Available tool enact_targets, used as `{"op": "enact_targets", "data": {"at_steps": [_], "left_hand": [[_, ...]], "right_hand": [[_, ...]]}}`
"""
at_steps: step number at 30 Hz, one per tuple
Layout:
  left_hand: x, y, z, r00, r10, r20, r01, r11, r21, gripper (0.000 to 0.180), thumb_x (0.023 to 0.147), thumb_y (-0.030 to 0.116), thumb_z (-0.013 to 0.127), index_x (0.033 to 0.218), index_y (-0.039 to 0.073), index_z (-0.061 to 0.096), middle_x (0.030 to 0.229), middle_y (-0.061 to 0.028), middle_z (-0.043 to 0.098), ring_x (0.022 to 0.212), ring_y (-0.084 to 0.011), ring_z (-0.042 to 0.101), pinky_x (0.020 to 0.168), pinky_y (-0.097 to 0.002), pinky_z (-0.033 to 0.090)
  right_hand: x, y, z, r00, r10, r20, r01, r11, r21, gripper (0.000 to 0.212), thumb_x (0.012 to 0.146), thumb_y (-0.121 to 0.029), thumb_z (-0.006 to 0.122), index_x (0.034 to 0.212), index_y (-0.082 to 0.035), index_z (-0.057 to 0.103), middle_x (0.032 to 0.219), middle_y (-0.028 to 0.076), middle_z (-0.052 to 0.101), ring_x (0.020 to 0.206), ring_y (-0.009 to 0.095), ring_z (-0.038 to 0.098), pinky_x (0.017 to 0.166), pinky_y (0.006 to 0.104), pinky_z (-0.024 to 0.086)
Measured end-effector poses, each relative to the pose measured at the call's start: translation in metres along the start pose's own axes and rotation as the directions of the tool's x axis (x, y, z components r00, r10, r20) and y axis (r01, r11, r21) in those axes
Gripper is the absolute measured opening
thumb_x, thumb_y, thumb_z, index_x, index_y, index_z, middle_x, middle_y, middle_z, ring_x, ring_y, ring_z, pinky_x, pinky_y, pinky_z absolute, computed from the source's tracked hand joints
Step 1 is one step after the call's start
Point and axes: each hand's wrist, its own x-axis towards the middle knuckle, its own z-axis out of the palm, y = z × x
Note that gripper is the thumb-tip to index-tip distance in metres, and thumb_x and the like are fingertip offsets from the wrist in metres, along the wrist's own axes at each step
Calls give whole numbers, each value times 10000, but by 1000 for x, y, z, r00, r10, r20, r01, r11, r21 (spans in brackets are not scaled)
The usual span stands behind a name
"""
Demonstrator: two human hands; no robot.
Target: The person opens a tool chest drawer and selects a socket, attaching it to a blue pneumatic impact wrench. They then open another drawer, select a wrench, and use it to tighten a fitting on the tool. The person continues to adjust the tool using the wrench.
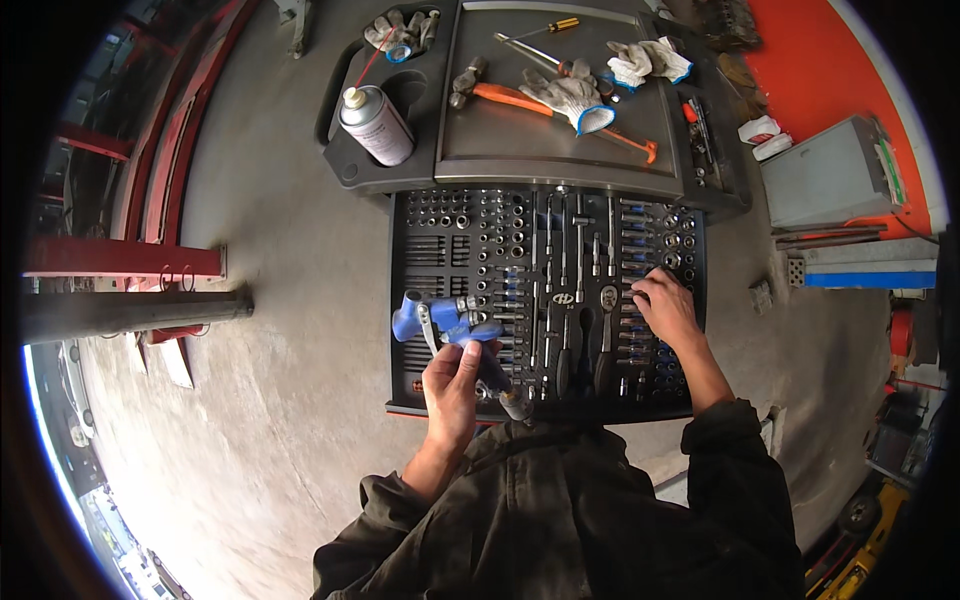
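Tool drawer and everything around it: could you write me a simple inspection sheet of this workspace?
Surface: open drawer below a metal cart top.
Job's things: blue tool, exact kind unclear; sockets in rows.
Clutter: gloves, orange-handled hammer, spray can on the cart.
Hands: left hand grips the blue tool; right hand at the drawer's right side, contact unclear.
Cables: none certain.
Surroundings: grey floor; red metal beam at left.

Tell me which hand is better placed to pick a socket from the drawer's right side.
The right hand, I'd judge: it is over that side, close to the sockets, while the left hand is further left, holding a blue tool.
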Motion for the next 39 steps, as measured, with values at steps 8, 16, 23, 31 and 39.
{"op": "enact_targets", "data": {"at_steps": [8,16,23,31,39], "left_hand": [[2,-2,4,1000,-8,-5,7,1000,-17,280,1050,196,608,1092,-75,668,1044,-145,725,998,-193,697,963,-340,544],[5,0,5,1000,-19,-16,19,1000,3,279,1050,191,607,1093,-77,671,1024,-139,729,967,-186,699,917,-325,552],[9,-2,5,1000,-22,-18,22,1000,-2,303,1050,206,608,1116,-82,671,1023,-134,729,939,-177,695,894,-310,548],[14,-10,7,998,-44,-47,42,998,-57,302,1040,211,628,1116,-75,685,1015,-122,736,958,-167,695,900,-300,536],[13,-15,8,998,-27,-60,21,995,-99,273,1030,212,645,1067,-50,712,980,-90,748,901,-119,668,832,-259,501]], "right_hand": [[4,-2,-6,998,10,56,-9,1000,-22,239,810,-84,780,1045,-84,736,1054,58,660,1017,295,671,880,422,549],[5,3,-1,999,18,45,-17,1000,-23,244,808,-68,777,1047,-81,727,1055,61,664,1001,304,678,876,423,553],[3,1,1,1000,12,16,-12,1000,-13,216,821,-69,762,1033,-80,725,1040,62,658,991,305,678,867,429,554],[3,1,6,1000,-14,-3,14,998,-68,200,828,-69,758,1026,-73,737,1026,68,660,929,324,687,827,429,558],[5,-1,8,999,-3,35,4,1000,-31,200,831,-80,737,1031,-92,731,1051,91,666,942,345,687,849,449,559]]}}
